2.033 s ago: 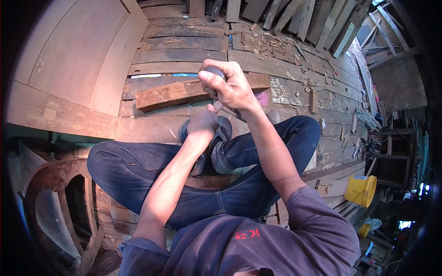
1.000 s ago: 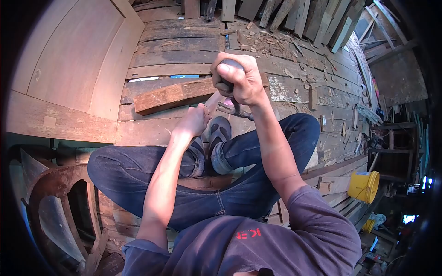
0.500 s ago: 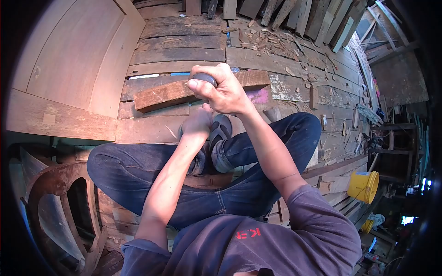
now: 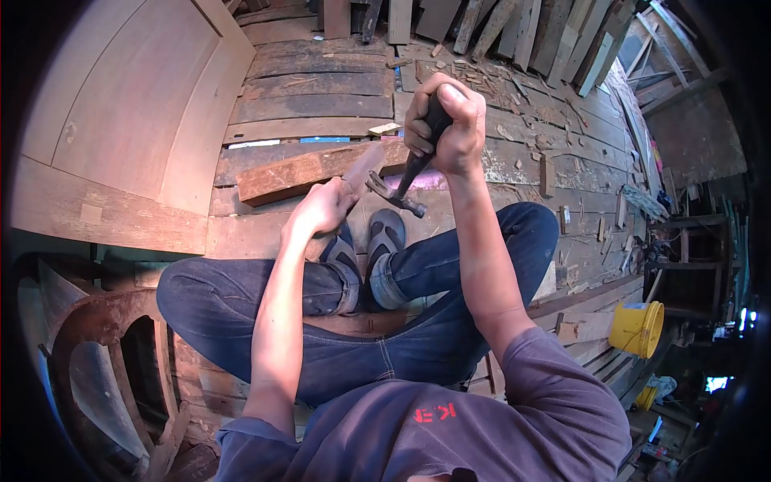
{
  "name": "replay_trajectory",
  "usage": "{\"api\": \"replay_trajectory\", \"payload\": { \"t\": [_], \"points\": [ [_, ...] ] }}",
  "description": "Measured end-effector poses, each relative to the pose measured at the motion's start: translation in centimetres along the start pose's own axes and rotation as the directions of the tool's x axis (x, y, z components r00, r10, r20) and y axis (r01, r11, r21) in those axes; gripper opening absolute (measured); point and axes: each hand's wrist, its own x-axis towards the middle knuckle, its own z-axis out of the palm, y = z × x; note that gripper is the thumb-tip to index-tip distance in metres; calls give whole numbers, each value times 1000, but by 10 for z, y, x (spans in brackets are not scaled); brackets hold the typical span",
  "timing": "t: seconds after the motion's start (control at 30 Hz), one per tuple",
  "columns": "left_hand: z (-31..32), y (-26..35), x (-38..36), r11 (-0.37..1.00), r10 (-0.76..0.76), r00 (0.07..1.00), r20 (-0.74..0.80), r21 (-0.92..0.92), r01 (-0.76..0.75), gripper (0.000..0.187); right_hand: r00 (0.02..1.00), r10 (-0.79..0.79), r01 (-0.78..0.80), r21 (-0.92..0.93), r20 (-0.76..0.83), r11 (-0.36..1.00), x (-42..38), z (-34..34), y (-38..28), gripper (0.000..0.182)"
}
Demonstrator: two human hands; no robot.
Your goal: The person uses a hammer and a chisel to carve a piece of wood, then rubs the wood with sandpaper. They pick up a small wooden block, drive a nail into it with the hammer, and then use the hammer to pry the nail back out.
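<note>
My right hand (image 4: 450, 124) is closed around the black handle of a claw hammer (image 4: 414, 173), raised above the floor. The hammer's metal head hangs down toward my feet. My left hand (image 4: 321, 207) is lower, with its fingers closed around what looks like a chisel (image 4: 365, 167). A pale, smooth end of it sticks up from the fist; the rest is hidden by the fingers. Just beyond the hand, a reddish-brown wooden beam (image 4: 281, 178) lies across the floorboards. The chisel and the hammer overlap the beam in this view.
A large wooden panel (image 4: 132, 112) stands at the left, with a curved wooden frame (image 4: 104, 321) below it. Wood chips (image 4: 474, 80) litter the plank floor. Boards (image 4: 554, 48) lean at the back. At the right is a yellow bucket (image 4: 637, 328).
My right hand has lifted and moved right, bringing the hammer head into view. My left hand has shifted slightly left and no longer sits behind the right; the chisel's pale end now shows.
</note>
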Motion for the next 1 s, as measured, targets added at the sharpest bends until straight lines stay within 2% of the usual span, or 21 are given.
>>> {"api": "replay_trajectory", "payload": {
  "t": [0.13, 0.17, 0.33, 0.47, 0.57, 0.67, 0.77, 0.87, 1.0],
  "points": [
    [-5, 18, -4, 999, -46, 997, 57, -22, 47, 40, 998, -6, 6, -12, -55, 1000, 1, -3, -4, 39],
    [5, 6, 0, 999, 24, 999, -21, -24, -25, 41, 998, -12, 12, -16, -59, 1000, 1, -3, -5, 39],
    [5, 21, -9, 999, 27, 997, -73, -25, -29, 35, 995, -21, 18, -32, -99, 999, 3, -8, -11, 39],
    [4, 32, -11, 1000, 8, 995, -99, -27, -10, 34, 993, -45, 51, 54, -110, 997, 3, -11, -14, 38],
    [6, 27, -10, 998, 51, 991, -123, -20, -54, 34, 989, -44, 53, 65, -141, 996, 3, -16, -17, 39],
    [2, 25, -11, 997, 70, 993, -91, -36, -74, 34, 991, -28, 44, 127, -130, 991, 4, -25, -19, 40],
    [4, 26, -12, 996, 75, 992, -103, -34, -79, 34, 992, -24, 37, 102, -121, 994, 3, -23, -21, 41],
    [4, 35, -13, 999, 22, 998, -52, -34, -24, 34, 994, -33, 39, 60, -100, 997, 3, -17, -22, 38],
    [27, 31, -6, 999, 14, 997, -72, -30, -16, 30, 999, -12, 12, -10, -38, 1000, 0, -5, -15, 34]
  ]
}}
